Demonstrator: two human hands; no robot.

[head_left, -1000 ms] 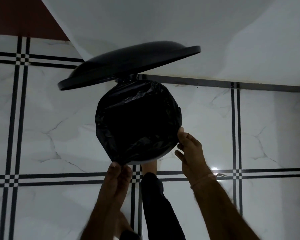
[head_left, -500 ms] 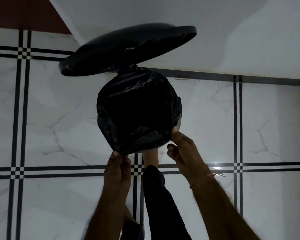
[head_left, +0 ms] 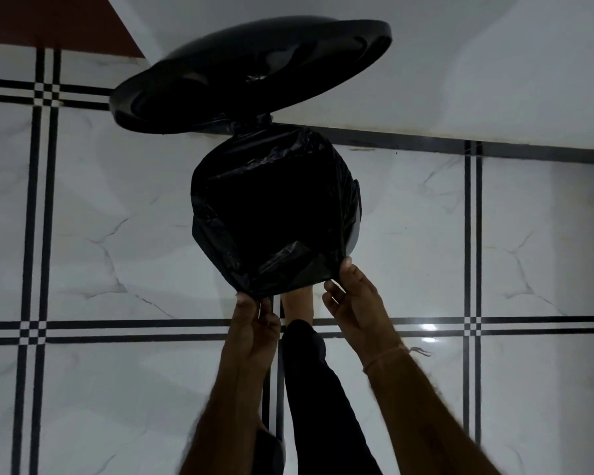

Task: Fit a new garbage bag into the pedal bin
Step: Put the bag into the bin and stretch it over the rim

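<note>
A black garbage bag [head_left: 271,214] is draped over the mouth of the pedal bin, whose pale body [head_left: 355,231] shows only as a sliver at the right edge. The bin's black round lid [head_left: 247,73] stands raised behind it. My left hand [head_left: 254,323] pinches the bag's near left corner. My right hand [head_left: 354,303] grips the bag's near right edge with thumb and fingers. Between my hands my bare foot [head_left: 297,303] reaches under the bin's front, where the pedal is hidden.
The floor is white marble tile [head_left: 117,234] with black double grout lines. A white wall [head_left: 460,63] rises right behind the bin, and a reddish-brown surface [head_left: 48,18] shows at the top left. My dark trouser leg [head_left: 319,399] runs down between my arms.
The lid has swung up higher. Both hands have drawn the bag's near edge lower over the bin's front, and my right hand has slid inward along the rim.
</note>
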